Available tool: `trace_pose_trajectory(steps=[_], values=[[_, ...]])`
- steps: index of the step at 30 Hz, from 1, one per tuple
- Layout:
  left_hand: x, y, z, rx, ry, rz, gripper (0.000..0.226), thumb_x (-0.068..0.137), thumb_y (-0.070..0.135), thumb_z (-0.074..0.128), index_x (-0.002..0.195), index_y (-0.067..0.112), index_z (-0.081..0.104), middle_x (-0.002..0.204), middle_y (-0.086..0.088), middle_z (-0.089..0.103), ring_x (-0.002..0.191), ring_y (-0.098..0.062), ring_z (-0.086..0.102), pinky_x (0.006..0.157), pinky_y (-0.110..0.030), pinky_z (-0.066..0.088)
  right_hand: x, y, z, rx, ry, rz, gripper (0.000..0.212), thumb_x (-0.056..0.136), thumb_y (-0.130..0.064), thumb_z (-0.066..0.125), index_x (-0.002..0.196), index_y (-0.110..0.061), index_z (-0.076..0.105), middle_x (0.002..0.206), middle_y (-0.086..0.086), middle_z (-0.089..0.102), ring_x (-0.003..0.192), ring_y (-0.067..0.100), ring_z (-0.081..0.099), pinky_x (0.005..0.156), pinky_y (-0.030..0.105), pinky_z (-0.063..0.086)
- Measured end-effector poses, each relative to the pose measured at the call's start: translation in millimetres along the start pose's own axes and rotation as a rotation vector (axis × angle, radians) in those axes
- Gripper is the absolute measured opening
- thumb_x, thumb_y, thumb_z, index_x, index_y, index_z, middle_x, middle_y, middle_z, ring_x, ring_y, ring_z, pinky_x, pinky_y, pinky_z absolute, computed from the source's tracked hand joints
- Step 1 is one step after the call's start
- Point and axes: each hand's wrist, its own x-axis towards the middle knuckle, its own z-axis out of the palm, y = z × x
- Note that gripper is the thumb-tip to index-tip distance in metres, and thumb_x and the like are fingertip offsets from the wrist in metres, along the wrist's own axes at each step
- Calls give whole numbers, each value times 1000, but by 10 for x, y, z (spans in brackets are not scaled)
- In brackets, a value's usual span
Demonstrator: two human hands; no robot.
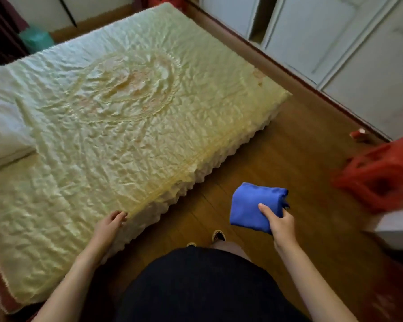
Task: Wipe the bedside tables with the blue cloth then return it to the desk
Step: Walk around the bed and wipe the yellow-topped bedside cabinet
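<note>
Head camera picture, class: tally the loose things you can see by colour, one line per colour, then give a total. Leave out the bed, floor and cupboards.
Blue: 1, the cloth held in the right hand
Red: 2, the stool and a small box by the cupboards
White: 1, the pillow
Green: 1, the bag
Total: 5

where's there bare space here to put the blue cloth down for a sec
Most of the bedspread is bare, from the pillow across to the scalloped edge by the left hand. The wood floor between bed and wardrobe doors is open. The red stool crowds the right side, near the right hand holding the blue cloth.
</note>
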Motion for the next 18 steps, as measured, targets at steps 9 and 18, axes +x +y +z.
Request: trace_pose_trajectory(steps=[9, 18], values=[[351, 1577, 1023, 312, -347, 325, 28, 100, 32, 45, 114, 19, 64, 107, -3, 68, 100, -22, 64, 94, -43, 50, -367, 635, -1014, 288, 521, 118, 32, 83, -6, 72, 112, -8, 59, 112, 8, 62, 92, 26, 62, 83, 39, 48], [80, 2362, 2913, 668, -669, 478, 18, 98, 34, 49, 103, 25, 64, 97, 7, 66, 91, -10, 60, 72, -22, 42, 256, 944, -2087, 382, 728, 273, 35, 81, -9, 74, 114, -6, 61, 109, 10, 63, 101, 28, 62, 92, 45, 50]])
